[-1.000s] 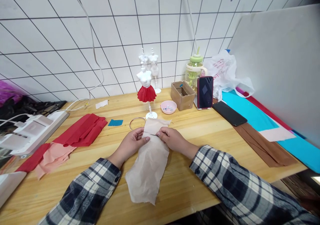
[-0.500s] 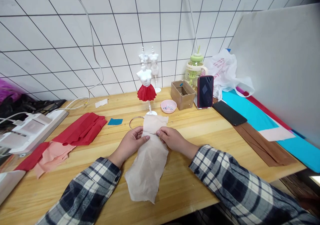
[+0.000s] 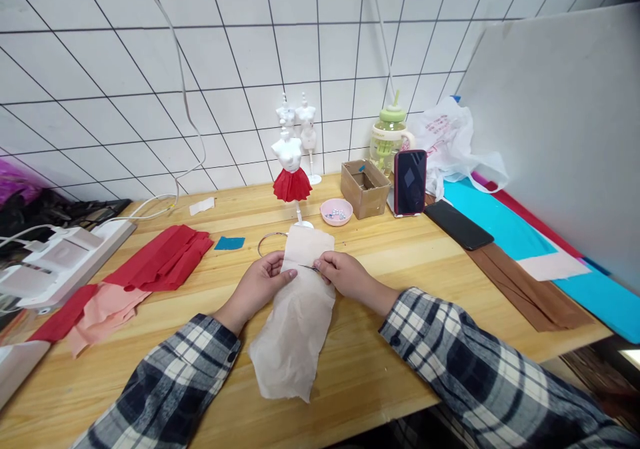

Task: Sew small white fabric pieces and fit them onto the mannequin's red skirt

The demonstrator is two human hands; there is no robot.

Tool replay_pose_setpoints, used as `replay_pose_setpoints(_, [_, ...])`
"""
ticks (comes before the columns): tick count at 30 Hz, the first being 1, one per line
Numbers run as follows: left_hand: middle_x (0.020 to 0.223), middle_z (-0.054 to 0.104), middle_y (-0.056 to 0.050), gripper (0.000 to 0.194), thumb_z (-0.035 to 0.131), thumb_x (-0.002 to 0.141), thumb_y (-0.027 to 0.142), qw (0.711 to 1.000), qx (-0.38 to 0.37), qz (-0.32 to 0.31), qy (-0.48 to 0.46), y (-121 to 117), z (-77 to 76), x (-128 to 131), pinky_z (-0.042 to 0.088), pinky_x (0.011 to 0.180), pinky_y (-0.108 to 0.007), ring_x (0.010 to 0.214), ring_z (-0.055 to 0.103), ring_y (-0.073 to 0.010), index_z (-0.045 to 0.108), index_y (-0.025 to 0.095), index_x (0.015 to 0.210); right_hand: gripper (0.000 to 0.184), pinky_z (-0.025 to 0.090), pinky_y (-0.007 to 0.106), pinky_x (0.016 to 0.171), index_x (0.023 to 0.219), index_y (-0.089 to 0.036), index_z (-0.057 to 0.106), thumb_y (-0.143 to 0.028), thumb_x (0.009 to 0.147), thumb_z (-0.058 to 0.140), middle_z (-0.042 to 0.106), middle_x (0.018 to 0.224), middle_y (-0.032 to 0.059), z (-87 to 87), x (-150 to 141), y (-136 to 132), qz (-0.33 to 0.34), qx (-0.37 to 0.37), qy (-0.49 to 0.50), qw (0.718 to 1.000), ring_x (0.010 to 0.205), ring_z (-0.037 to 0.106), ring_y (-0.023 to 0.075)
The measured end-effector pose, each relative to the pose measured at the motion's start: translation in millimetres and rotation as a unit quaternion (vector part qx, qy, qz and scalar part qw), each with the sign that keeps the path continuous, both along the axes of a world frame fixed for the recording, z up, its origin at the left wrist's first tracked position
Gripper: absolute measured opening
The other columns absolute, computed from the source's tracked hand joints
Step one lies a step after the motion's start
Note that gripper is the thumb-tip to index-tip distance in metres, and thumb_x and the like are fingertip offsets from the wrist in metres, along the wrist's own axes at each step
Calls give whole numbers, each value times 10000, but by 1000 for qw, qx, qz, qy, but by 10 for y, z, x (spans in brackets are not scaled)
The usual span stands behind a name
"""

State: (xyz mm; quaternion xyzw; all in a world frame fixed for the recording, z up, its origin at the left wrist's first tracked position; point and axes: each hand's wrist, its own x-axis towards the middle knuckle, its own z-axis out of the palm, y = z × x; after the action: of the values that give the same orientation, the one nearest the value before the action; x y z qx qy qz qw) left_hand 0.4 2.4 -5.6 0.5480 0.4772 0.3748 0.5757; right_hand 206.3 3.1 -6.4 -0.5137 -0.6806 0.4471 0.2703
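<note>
A pale beige crepe-like sheet (image 3: pixel 295 332) lies lengthwise on the table, its narrow end pointing away from me. My left hand (image 3: pixel 261 281) is closed on the sheet's left edge, thumb on top. On the opposite edge, my right hand (image 3: pixel 345 276) pinches a thin dark wire-like piece (image 3: pixel 307 266) that lies across the sheet; its exact kind is too small to tell. Just beyond my left fingers is a thin ring (image 3: pixel 265 238), partly covered by the sheet. Behind the sheet's far end stands a small white dress form (image 3: pixel 288 150) wearing a red pleated skirt (image 3: pixel 293 185).
A pink bowl (image 3: pixel 336 212) of small beads, a cardboard box (image 3: pixel 365 189), a propped phone (image 3: pixel 410 182) and a green-lidded jug (image 3: pixel 389 132) stand behind. Red crepe (image 3: pixel 160 259) and a power strip (image 3: pixel 75 262) lie left; a black phone (image 3: pixel 460 225) and brown strips (image 3: pixel 525 289) right.
The view has shifted slightly. The thin dark piece by my right fingers shows more clearly across the sheet. Both hands keep nearly the same place and grip.
</note>
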Motion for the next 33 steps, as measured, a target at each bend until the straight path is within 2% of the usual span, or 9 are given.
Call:
replay_pose_setpoints(9, [1003, 744, -101, 537, 826, 644, 391, 1000, -12, -3, -15, 1, -7, -11, 521, 875, -392, 970, 684, -264, 626, 146, 1078, 266, 316, 231, 563, 683, -179, 541, -279, 926, 500, 527, 607, -35, 30, -6, -1, -8, -10, -10, 1000, 587, 463, 106])
replay_pose_setpoints(17, [1009, 741, -100, 542, 833, 634, 380, 1000, -9, 6, -25, 8, -3, -9, 511, 898, -406, 980, 679, -263, 623, 146, 1075, 389, 322, 237, 577, 610, -176, 488, -321, 966, 426, 522, 582, -27, 42, 10, 10, 8, -25, -13, 1000, 566, 466, 102])
replay_pose_setpoints(33, [1041, 739, -92, 500, 815, 675, 379, 999, -3, -40, -15, 2, -55, -3, 531, 844, -367, 955, 689, -252, 634, 166, 1089, 292, 304, 236, 572, 673, -181, 526, -312, 931, 491, 532, 617, -34, -6, -18, -6, 6, 9, -10, 1000, 597, 456, 106])
